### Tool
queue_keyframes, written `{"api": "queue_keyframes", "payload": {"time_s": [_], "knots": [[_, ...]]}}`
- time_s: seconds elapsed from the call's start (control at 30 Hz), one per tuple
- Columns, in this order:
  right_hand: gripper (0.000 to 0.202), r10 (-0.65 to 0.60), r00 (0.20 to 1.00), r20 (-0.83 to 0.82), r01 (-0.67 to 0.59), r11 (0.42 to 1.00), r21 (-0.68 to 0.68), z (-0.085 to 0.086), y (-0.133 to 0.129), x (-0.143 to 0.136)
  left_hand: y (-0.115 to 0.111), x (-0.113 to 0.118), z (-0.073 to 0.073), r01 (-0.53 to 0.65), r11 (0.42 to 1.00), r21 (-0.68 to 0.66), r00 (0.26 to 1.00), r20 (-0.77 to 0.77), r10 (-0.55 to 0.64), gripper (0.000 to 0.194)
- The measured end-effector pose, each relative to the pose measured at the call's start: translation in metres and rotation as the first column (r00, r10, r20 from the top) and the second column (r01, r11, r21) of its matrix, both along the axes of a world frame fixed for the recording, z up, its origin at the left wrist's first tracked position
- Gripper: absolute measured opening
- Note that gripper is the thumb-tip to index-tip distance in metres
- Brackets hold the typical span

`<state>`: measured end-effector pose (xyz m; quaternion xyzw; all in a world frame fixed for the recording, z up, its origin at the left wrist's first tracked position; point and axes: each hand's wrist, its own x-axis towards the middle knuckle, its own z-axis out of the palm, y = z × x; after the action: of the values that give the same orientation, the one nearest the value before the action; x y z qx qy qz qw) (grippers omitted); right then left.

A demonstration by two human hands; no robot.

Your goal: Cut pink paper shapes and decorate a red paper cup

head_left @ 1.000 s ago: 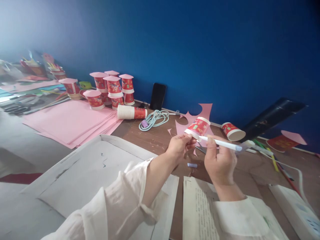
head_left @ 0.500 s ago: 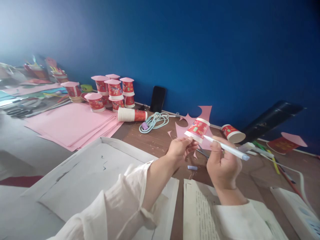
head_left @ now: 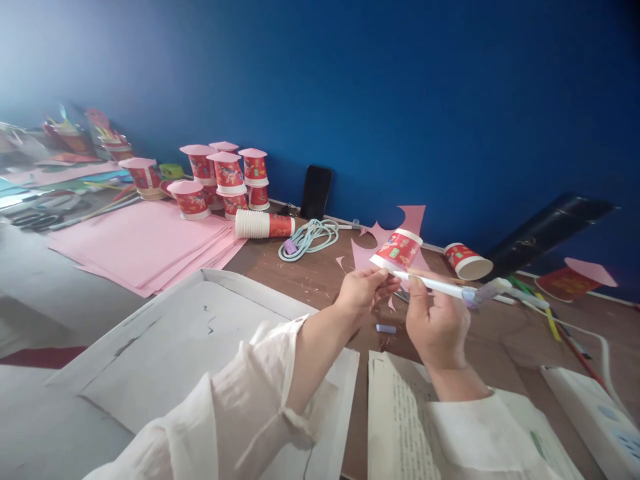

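My left hand point(head_left: 364, 293) pinches the white rim of a red patterned paper cup point(head_left: 399, 249), which is tilted with its wide rim toward me. A white marker pen point(head_left: 437, 287) is held in my right hand point(head_left: 440, 323), its tip at the cup's lower rim beside my left fingertips. Whether the tip touches the cup cannot be made out. Behind the cup lies cut pink paper point(head_left: 413, 217). A small pale cap point(head_left: 386, 329) rests on the table below my hands.
At the left stand red cups with pink paper tops point(head_left: 229, 175), near pink sheets point(head_left: 145, 243) and a stack of cups on its side point(head_left: 265, 225). A coiled cable point(head_left: 313, 240), a phone point(head_left: 316, 192), another cup point(head_left: 465, 260), a book point(head_left: 400, 413) and a power strip point(head_left: 590, 413) lie around.
My right hand has moved slightly left, and the pen has gone from the cup's right side down to its lower rim, lying flatter. The cup is tilted a little differently.
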<state>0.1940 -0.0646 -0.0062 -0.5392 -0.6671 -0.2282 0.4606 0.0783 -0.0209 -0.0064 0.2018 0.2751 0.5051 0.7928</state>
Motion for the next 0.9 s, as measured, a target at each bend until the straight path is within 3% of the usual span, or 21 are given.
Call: {"api": "queue_keyframes", "payload": {"time_s": [0.9], "knots": [[0.02, -0.024, 1.0, 0.014, 0.023, 0.999, 0.022, -0.0003, 0.0064, -0.0011, 0.0005, 0.0016, -0.003, -0.021, 1.0, 0.009, 0.997, -0.07, 0.021, 0.018]]}}
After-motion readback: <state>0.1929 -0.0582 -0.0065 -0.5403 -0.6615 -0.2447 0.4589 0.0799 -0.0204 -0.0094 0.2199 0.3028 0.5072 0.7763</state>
